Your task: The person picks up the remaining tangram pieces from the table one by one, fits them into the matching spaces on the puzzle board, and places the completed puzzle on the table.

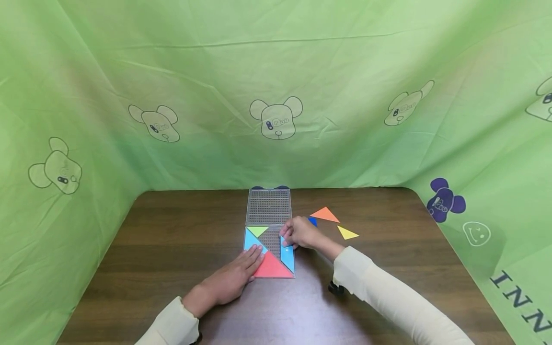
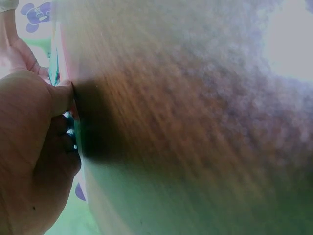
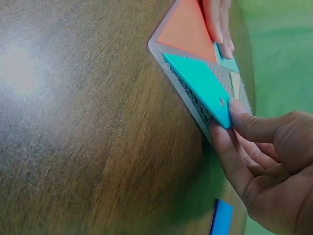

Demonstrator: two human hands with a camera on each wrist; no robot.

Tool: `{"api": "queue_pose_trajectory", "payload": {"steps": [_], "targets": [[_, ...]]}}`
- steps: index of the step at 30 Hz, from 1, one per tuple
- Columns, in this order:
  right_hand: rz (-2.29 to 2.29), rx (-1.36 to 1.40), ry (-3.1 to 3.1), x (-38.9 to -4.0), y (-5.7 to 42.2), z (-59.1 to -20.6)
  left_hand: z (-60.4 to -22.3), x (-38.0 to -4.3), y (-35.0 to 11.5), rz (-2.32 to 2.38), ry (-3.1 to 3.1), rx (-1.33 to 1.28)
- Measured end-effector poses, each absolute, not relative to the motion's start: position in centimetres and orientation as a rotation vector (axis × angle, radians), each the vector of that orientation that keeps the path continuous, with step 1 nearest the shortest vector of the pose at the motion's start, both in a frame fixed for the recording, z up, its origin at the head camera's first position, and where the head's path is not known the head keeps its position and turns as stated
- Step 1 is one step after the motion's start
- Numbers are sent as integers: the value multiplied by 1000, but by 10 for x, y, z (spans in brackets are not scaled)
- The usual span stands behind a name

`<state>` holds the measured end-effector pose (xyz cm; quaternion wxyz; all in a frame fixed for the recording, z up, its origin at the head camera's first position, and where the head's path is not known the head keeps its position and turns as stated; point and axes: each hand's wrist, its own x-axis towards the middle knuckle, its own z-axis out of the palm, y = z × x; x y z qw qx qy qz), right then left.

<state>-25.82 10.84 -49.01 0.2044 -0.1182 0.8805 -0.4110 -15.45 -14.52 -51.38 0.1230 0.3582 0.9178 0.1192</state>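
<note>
My right hand (image 1: 303, 232) pinches one end of a light-blue parallelogram tangram piece (image 3: 198, 81) between thumb and fingers. That piece lies along the right side of a clear tray (image 1: 270, 242), tilted with its held end raised in the right wrist view. Fingers stretched out, my left hand (image 1: 233, 279) rests on the tray's lower left part. It touches a red triangle (image 1: 273, 267) and a light-blue triangle (image 1: 253, 239) lying in the tray. A small light-green triangle (image 1: 258, 231) sits in the upper left corner. Part of the red triangle is hidden under the left fingers.
Behind the tray lies a clear gridded panel (image 1: 269, 207). To the right on the wooden table (image 1: 181, 239) are an orange triangle (image 1: 326, 214), a yellow triangle (image 1: 347, 233) and a dark-blue piece (image 1: 313, 221), partly behind the right hand. A green curtain (image 1: 207, 163) encloses the table.
</note>
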Motion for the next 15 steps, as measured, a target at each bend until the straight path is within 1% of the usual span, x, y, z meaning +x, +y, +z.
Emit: {"api": "queue_pose_trajectory", "payload": {"steps": [7,15], "targets": [[-1130,-338,2448,-257,109,-486,-514,-154,-145,350,2666,999],[-1015,-463,2510,-258,109,-487,-515,-154,-145,338,2676,1001]]}}
